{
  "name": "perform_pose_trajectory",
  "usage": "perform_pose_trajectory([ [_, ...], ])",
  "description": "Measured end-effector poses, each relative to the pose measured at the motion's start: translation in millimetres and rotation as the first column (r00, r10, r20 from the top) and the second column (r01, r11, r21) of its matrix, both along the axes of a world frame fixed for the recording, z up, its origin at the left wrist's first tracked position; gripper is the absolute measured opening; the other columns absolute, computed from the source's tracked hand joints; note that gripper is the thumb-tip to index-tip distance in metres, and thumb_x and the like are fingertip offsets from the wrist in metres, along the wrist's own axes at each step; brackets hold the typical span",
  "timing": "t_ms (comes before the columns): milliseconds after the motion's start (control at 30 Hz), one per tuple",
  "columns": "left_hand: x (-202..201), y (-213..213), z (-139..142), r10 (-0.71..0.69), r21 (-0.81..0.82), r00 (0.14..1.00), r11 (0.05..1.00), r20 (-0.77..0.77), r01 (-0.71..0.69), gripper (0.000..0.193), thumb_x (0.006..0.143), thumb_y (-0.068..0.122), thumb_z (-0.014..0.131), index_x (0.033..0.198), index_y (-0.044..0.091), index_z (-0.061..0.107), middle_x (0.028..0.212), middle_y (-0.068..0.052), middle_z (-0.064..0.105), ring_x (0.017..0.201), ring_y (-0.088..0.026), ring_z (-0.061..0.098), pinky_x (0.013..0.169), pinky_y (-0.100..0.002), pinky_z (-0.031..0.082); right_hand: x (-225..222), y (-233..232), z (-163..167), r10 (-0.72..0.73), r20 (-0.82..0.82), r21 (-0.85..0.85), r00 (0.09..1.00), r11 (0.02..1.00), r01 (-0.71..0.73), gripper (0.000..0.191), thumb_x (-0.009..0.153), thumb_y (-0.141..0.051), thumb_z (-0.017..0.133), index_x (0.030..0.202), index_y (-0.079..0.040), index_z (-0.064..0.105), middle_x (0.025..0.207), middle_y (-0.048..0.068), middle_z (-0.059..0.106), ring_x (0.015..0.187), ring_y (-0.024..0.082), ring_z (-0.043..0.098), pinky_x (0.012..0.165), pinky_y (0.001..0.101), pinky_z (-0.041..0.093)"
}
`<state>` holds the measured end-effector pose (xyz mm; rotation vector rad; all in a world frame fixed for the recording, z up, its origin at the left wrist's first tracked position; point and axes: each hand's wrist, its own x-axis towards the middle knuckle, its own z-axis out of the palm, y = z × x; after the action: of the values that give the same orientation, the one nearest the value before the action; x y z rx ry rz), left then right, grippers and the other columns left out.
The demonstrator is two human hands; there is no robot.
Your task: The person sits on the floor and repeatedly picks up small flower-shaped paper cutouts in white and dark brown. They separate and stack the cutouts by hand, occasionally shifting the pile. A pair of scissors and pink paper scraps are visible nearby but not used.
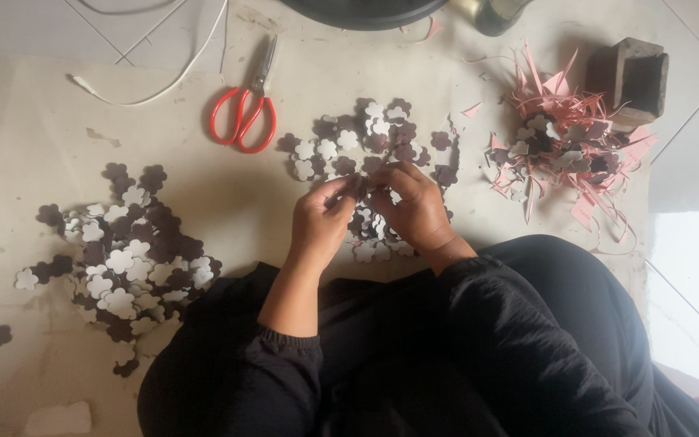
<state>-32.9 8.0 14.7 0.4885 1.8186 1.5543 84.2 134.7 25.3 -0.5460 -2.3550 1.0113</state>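
left pile [123,259]: at the left of the frame we see a loose heap of small flower-shaped cutouts, some dark brown, some white, spread on a beige sheet [34,137] that covers the floor.
cable [155,81]: a white cord curls across the upper left, well apart from our hands.
scissors [244,113]: red-handled, lying closed at upper centre, just left of the middle heap.
middle pile [366,142]: more brown and white flowers at centre, reaching under and behind both hands.
left hand [321,222]: fingers curled in, tips pinching a cutout against the right hand; the piece itself is mostly hidden.
cutout [362,188]: the piece in work sits between the two sets of fingertips, just above the middle pile; we cannot tell its colour for certain.
right hand [414,206]: closed in a pinch on the same piece, knuckles towards the camera.
how to do it well: in our judgement, we should hold the piece by its edges, keep it low over the pile so a slip lands there, and work with fingertips only so the petals do not crease.
scraps [564,150]: pink paper strips mixed with flowers, at the upper right.
block [637,81]: a dark wooden box-like block beside the scraps.
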Motion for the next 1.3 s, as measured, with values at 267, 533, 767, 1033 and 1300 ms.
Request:
perform_pose_trajectory([
  [267,0.0,0.0,3.1,0.010,-0.024,0.983,1.000,0.181,-0.005,0.015,0.087,0.014,0.074,0.101,0.007,0.074,0.067,0.003,0.061,0.054,-0.004,0.047,0.047,-0.025,0.036,-1.0,-3.9,-3.3,0.046,-0.007,-0.043,0.999,0.998,-0.046,0.026,0.085,0.002,0.076,0.109,-0.009,0.076,0.105,0.007,0.069,0.093,0.021,0.072,0.078,0.0313,0.060],
  [533,-8.6,0.0,-20.7,0.146,0.097,0.923,0.977,0.356,-0.192,0.013,0.086,0.012,0.079,0.088,0.005,0.068,0.075,0.000,0.066,0.060,-0.006,0.056,0.051,-0.022,0.044,7.0,17.7,-15.3,0.001,0.041,-0.629,0.999,0.777,0.025,0.023,0.103,-0.008,0.060,0.116,0.000,0.077,0.109,0.011,0.070,0.100,0.020,0.065,0.092,0.0328,0.053],
  [767,-2.3,1.4,-14.7,0.019,-0.069,0.971,0.998,0.237,-0.002,0.017,0.090,0.020,0.076,0.097,0.004,0.072,0.080,-0.002,0.066,0.069,-0.009,0.059,0.060,-0.025,0.047,-0.6,10.3,-23.5,0.007,0.085,-0.662,0.996,0.748,0.051,0.021,0.100,-0.014,0.069,0.116,-0.001,0.074,0.110,0.009,0.077,0.102,0.016,0.070,0.093,0.0301,0.057],
  [1033,-18.5,-1.8,-12.4,-0.143,0.276,0.383,0.907,0.912,-0.318,0.039,0.099,0.031,0.053,0.112,-0.003,0.065,0.107,-0.015,0.067,0.095,-0.028,0.065,0.079,-0.040,0.059,-9.5,-19.7,24.8,0.063,0.152,-0.528,0.986,0.849,0.027,0.039,0.083,-0.014,0.082,0.118,-0.010,0.066,0.100,0.005,0.072,0.090,0.010,0.069,0.074,0.0261,0.056],
  [1300,-30.0,-11.7,-23.0,-0.119,0.290,0.314,0.759,0.942,-0.584,0.022,0.103,0.023,0.058,0.106,0.002,0.063,0.106,-0.016,0.066,0.097,-0.028,0.068,0.080,-0.038,0.058,-11.8,-14.8,-3.3,-0.004,0.046,0.178,0.999,0.984,-0.005,0.017,0.094,-0.012,0.077,0.110,-0.013,0.072,0.116,0.004,0.069,0.102,0.028,0.067,0.091,0.0390,0.054],
])
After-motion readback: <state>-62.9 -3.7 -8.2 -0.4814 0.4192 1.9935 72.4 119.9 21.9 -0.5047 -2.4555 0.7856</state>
